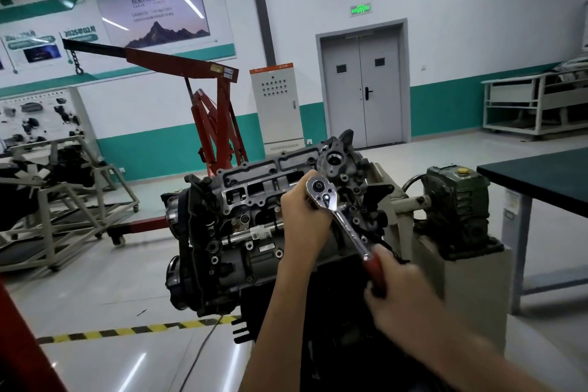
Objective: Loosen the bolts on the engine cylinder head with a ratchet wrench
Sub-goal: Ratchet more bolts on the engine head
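Observation:
A dark grey engine with its cylinder head [254, 188] uppermost sits on a stand in the middle of the head view. A chrome ratchet wrench [337, 210] with a red handle lies over the head's right end. My left hand [305, 216] holds the wrench just under its round head, with the socket and bolt hidden beneath. My right hand [394, 289] grips the red handle, low and to the right.
A green gearbox [458, 204] on a grey pedestal stands right of the engine. A dark-topped table [541, 178] is at far right, a red engine crane [216, 124] behind, another engine stand [54, 207] at left. Yellow-black tape [127, 331] marks the floor.

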